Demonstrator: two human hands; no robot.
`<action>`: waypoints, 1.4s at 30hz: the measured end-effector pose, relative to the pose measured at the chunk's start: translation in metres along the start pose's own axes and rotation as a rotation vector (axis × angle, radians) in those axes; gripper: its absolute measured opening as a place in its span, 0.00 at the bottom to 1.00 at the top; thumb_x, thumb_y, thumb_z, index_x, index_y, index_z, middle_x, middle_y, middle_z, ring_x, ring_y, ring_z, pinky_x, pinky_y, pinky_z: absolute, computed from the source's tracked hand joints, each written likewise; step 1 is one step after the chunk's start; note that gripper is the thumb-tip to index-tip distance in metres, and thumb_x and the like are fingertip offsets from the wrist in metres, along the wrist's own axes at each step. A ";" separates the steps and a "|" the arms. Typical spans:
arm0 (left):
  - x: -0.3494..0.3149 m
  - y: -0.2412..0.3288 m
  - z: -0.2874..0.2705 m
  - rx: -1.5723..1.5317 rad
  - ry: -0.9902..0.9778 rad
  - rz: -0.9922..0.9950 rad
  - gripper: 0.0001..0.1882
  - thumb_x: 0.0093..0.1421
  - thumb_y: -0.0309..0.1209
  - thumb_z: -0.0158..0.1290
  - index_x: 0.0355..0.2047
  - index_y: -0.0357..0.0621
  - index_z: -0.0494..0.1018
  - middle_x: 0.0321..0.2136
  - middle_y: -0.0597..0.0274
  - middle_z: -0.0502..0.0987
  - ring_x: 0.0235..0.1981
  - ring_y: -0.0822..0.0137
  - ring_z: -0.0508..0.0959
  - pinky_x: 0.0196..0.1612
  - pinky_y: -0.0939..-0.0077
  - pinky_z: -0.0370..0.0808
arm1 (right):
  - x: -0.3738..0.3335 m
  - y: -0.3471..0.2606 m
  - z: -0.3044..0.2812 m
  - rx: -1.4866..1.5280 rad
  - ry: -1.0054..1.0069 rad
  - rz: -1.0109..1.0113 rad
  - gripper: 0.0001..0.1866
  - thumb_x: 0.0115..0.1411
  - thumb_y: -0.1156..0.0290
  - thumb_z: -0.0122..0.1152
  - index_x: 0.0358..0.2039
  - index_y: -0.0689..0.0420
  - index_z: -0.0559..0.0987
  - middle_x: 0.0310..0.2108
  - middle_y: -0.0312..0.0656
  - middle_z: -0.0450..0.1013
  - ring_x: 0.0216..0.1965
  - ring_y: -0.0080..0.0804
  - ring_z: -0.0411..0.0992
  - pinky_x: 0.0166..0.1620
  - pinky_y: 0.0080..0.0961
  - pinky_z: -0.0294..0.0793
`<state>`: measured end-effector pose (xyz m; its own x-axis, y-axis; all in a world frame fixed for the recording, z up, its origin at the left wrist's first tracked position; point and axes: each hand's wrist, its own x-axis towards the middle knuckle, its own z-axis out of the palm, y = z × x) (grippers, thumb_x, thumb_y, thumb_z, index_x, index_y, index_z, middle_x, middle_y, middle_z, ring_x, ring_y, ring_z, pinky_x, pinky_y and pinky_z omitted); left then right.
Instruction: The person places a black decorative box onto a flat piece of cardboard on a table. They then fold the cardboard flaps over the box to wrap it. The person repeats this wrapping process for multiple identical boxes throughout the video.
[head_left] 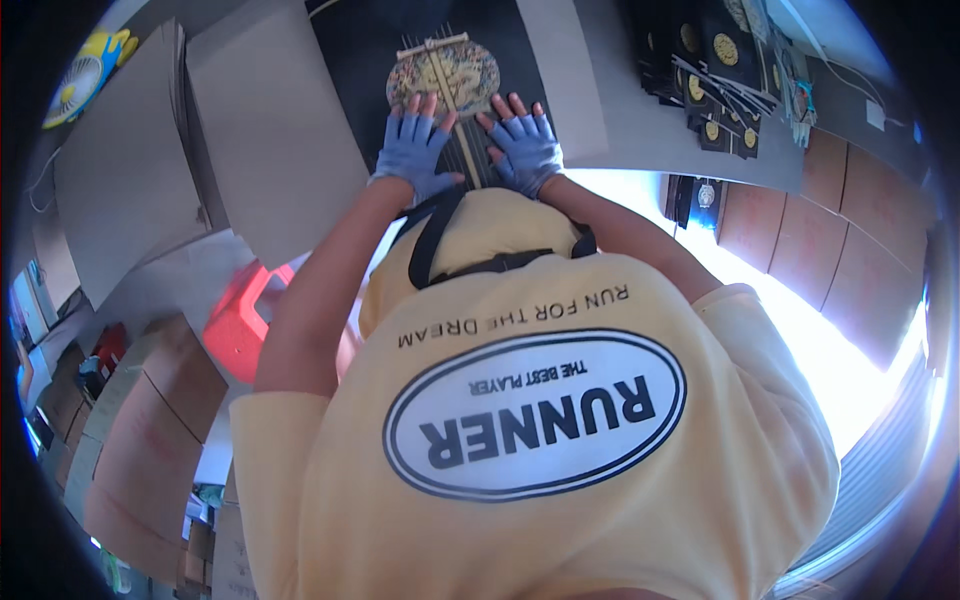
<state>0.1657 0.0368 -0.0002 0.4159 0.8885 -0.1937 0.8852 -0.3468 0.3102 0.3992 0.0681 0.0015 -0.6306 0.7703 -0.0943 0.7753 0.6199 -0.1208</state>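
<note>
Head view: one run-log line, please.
left hand: open on black panel | right hand: open on same panel | round patterned design: by both hands

A pale yellow shirt [560, 540] carries a white oval print [535, 414], bordered in dark lines around dark lettering. Above the oval runs a line of thinner dark letters [515, 317]; farther above it, black straps [434, 240] cross yellow cloth. Short sleeves [276, 430] flank the oval; well above it, blue gloves [408, 153] leave the fingers [429, 103] bare-tipped.

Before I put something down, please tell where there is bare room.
Bare: grey tabletop between pale sheet and black cards; also the grey board left of black panel. Crowded: that panel, under left hand and right hand, and the cards' pile.
</note>
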 end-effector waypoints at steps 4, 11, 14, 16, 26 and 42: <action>0.002 0.003 -0.007 -0.034 -0.068 -0.034 0.54 0.49 0.66 0.51 0.69 0.52 0.46 0.70 0.46 0.34 0.70 0.46 0.34 0.67 0.42 0.37 | 0.045 0.023 -0.007 0.003 -0.042 0.015 0.33 0.63 0.48 0.46 0.67 0.39 0.56 0.70 0.41 0.43 0.71 0.44 0.40 0.69 0.52 0.37; -0.004 0.005 -0.006 -0.165 -0.001 -0.023 0.59 0.42 0.63 0.59 0.69 0.56 0.46 0.70 0.48 0.37 0.70 0.46 0.37 0.67 0.41 0.41 | 0.264 0.091 -0.018 -0.059 0.306 0.010 0.32 0.64 0.50 0.43 0.65 0.48 0.58 0.68 0.47 0.49 0.70 0.45 0.45 0.69 0.47 0.42; -0.002 0.009 -0.012 -0.193 0.013 -0.029 0.58 0.41 0.61 0.61 0.69 0.57 0.46 0.70 0.49 0.38 0.70 0.46 0.39 0.67 0.42 0.42 | 0.333 0.121 -0.036 0.009 0.311 -0.039 0.29 0.63 0.54 0.43 0.63 0.52 0.62 0.66 0.51 0.54 0.67 0.48 0.51 0.68 0.47 0.45; -0.002 0.008 -0.011 -0.178 0.025 -0.026 0.58 0.41 0.60 0.62 0.68 0.58 0.47 0.70 0.49 0.39 0.70 0.45 0.40 0.67 0.42 0.42 | 0.353 0.131 -0.039 0.073 0.283 -0.043 0.29 0.64 0.54 0.43 0.62 0.53 0.62 0.65 0.50 0.56 0.66 0.48 0.53 0.68 0.45 0.47; 0.000 0.004 -0.006 0.016 -0.044 -0.057 0.56 0.47 0.66 0.55 0.69 0.58 0.42 0.69 0.50 0.35 0.70 0.48 0.34 0.68 0.45 0.36 | 0.046 0.054 -0.017 -0.106 0.122 -0.012 0.35 0.63 0.47 0.45 0.66 0.50 0.56 0.69 0.47 0.47 0.70 0.44 0.45 0.68 0.43 0.44; 0.005 0.022 -0.020 0.044 -0.179 -0.149 0.59 0.51 0.66 0.51 0.69 0.42 0.37 0.68 0.38 0.32 0.69 0.40 0.33 0.68 0.45 0.35 | -0.018 0.048 -0.078 0.805 -0.062 0.525 0.26 0.62 0.60 0.52 0.58 0.54 0.62 0.38 0.59 0.75 0.42 0.58 0.74 0.46 0.46 0.71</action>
<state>0.1827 0.0396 0.0243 0.3066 0.8648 -0.3976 0.9463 -0.2319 0.2252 0.4506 0.0959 0.0740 -0.2283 0.8968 -0.3789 0.7177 -0.1079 -0.6879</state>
